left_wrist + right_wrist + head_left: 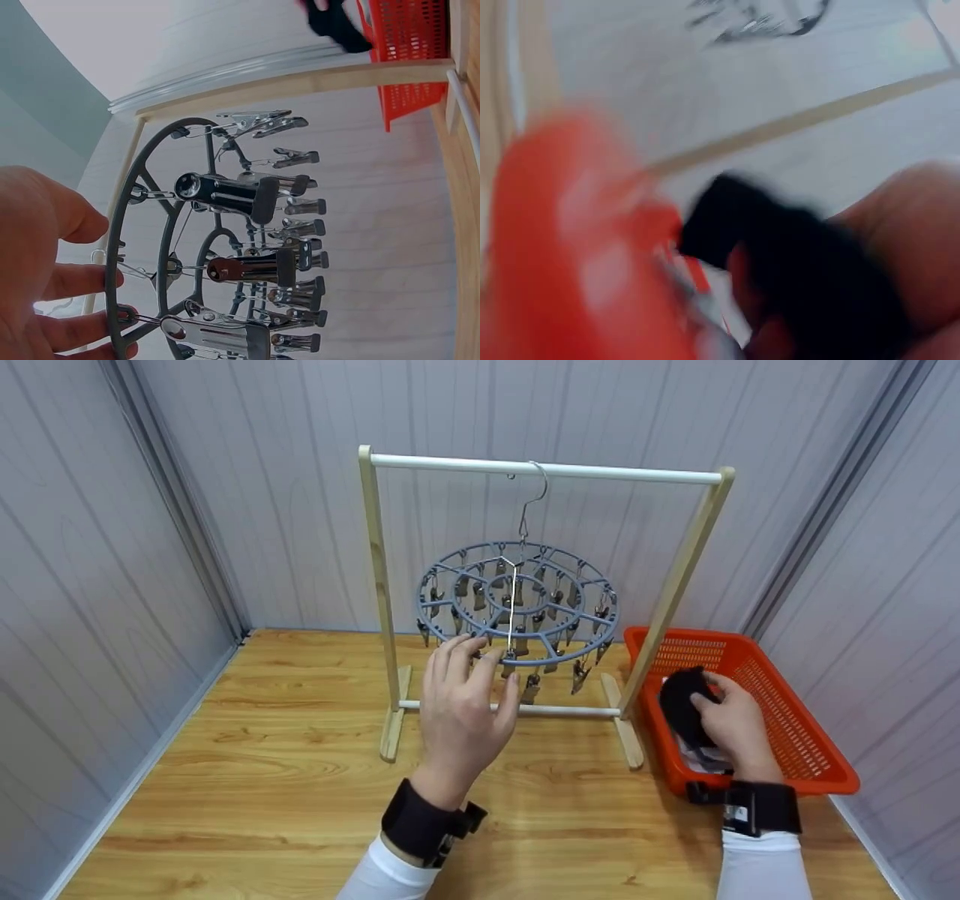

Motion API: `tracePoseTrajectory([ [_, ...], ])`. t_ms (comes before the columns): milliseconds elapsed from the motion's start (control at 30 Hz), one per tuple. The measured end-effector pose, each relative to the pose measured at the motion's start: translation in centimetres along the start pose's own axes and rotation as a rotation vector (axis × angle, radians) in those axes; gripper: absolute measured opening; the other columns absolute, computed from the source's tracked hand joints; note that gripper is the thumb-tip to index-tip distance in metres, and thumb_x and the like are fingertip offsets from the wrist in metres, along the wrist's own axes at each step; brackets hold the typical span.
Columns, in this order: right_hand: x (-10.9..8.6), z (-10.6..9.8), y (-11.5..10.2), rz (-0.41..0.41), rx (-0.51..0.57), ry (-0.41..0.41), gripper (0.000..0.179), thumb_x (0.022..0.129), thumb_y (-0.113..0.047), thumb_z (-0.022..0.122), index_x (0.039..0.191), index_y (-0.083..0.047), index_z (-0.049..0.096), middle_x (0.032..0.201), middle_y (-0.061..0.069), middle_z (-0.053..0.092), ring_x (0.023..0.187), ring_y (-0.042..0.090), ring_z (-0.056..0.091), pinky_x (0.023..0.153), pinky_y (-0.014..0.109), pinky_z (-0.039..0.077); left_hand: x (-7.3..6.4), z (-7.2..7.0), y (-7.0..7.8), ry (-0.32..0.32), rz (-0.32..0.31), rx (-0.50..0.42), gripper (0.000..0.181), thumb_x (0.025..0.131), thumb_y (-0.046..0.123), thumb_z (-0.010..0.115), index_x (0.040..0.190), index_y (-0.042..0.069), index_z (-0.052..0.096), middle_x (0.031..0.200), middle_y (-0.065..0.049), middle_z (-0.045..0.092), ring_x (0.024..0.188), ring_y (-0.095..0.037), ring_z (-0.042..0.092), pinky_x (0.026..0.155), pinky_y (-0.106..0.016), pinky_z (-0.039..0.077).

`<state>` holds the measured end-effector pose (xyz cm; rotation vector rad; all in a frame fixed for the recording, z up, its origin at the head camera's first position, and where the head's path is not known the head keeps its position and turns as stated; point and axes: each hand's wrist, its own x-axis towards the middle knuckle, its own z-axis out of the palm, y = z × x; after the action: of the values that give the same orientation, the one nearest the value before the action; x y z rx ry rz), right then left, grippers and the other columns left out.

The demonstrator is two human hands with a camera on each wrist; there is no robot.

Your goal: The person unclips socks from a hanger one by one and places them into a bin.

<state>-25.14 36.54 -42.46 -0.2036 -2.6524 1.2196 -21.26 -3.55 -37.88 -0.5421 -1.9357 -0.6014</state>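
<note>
A round grey clip hanger (541,636) hangs by its metal hook from a wooden stand. Metal clips (259,266) dangle all around its rings. My left hand (463,709) is at the hanger's near rim. In the left wrist view its fingers (79,279) reach behind the rim, while the thumb stays apart from it. Over at the right, my right hand (739,727) pinches a black sock (684,709) above an orange basket (795,690). The sock appears blurred in the right wrist view, bunched between thumb and fingers.
White and grey cloth (701,757) lies in the basket under the sock. The stand's right post (679,585) rises between hanger and basket, and its foot (624,727) sits close to the basket wall. Panelled walls enclose the wooden table (300,780).
</note>
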Motion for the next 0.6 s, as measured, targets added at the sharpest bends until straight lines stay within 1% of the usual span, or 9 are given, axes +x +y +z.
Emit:
tracePoseTrajectory([
  [33, 0.0, 0.0, 0.2, -0.009, -0.09, 0.004, 0.062, 0.115, -0.025, 0.057, 0.168, 0.003, 0.041, 0.151, 0.038, 0.057, 0.125, 0.049, 0.064, 0.095, 0.048, 0.058, 0.0, 0.0, 0.0, 0.001, 0.001, 0.0, 0.027, 0.101, 0.02, 0.079, 0.123, 0.003, 0.078, 0.133, -0.019, 0.071, 0.133, -0.04, 0.062, 0.122, -0.055, 0.045],
  [100, 0.0, 0.0, 0.4, -0.014, -0.223, 0.016, 0.059, 0.113, -0.024, 0.058, 0.162, 0.008, 0.047, 0.144, 0.041, 0.06, 0.123, 0.054, 0.064, 0.097, 0.061, 0.055, 0.0, 0.1, 0.0, 0.003, 0.002, -0.003, 0.027, 0.1, 0.019, 0.079, 0.122, 0.003, 0.079, 0.132, -0.019, 0.071, 0.132, -0.041, 0.062, 0.121, -0.056, 0.046],
  [133, 0.0, 0.0, 0.4, -0.01, -0.267, 0.02, 0.059, 0.112, -0.024, 0.059, 0.16, 0.009, 0.049, 0.142, 0.041, 0.061, 0.122, 0.056, 0.063, 0.099, 0.065, 0.053, 0.0, 0.1, 0.0, 0.005, 0.002, -0.003, 0.027, 0.099, 0.019, 0.08, 0.122, 0.003, 0.079, 0.132, -0.019, 0.071, 0.132, -0.041, 0.062, 0.121, -0.056, 0.046],
  [200, -0.2, -0.1, 0.5, -0.004, -0.319, 0.031, 0.057, 0.111, -0.024, 0.06, 0.156, 0.01, 0.053, 0.143, 0.041, 0.061, 0.123, 0.057, 0.062, 0.101, 0.068, 0.052, 0.1, 0.1, 0.0, 0.005, 0.001, -0.005, 0.028, 0.099, 0.019, 0.08, 0.122, 0.003, 0.079, 0.132, -0.019, 0.071, 0.132, -0.041, 0.062, 0.121, -0.056, 0.046],
  [333, -0.4, -0.4, 0.3, -0.011, -0.364, 0.066, 0.055, 0.11, -0.028, 0.062, 0.149, 0.01, 0.06, 0.144, 0.041, 0.06, 0.125, 0.06, 0.06, 0.1, 0.07, 0.051, 0.0, 0.1, 0.1, 0.005, -0.002, -0.011, 0.028, 0.099, 0.019, 0.08, 0.122, 0.003, 0.079, 0.132, -0.019, 0.071, 0.133, -0.041, 0.062, 0.121, -0.056, 0.046],
  [433, -0.6, -0.4, 0.0, -0.028, -0.36, 0.111, 0.056, 0.111, -0.032, 0.062, 0.147, 0.011, 0.061, 0.139, 0.043, 0.059, 0.125, 0.062, 0.057, 0.1, 0.071, 0.05, 0.1, 0.0, 0.1, 0.01, 0.0, -0.029, 0.03, 0.099, 0.02, 0.08, 0.123, 0.002, 0.078, 0.136, -0.021, 0.07, 0.136, -0.041, 0.061, 0.123, -0.057, 0.045],
  [500, -0.6, -0.4, -0.2, -0.036, -0.346, 0.135, 0.06, 0.112, -0.036, 0.061, 0.149, 0.012, 0.059, 0.14, 0.043, 0.056, 0.127, 0.062, 0.054, 0.102, 0.073, 0.048, 0.1, -0.2, 0.0, 0.02, 0.002, -0.047, 0.033, 0.1, 0.019, 0.08, 0.127, 0.0, 0.077, 0.141, -0.023, 0.068, 0.141, -0.042, 0.06, 0.125, -0.059, 0.042],
  [600, -0.7, -0.2, -0.6, -0.046, -0.317, 0.158, 0.069, 0.113, -0.044, 0.058, 0.155, 0.011, 0.054, 0.147, 0.043, 0.051, 0.133, 0.06, 0.05, 0.108, 0.073, 0.045, 0.2, -0.6, -0.2, 0.047, -0.002, -0.084, 0.041, 0.101, 0.021, 0.08, 0.134, -0.003, 0.073, 0.149, -0.027, 0.064, 0.147, -0.044, 0.055, 0.128, -0.061, 0.038],
])
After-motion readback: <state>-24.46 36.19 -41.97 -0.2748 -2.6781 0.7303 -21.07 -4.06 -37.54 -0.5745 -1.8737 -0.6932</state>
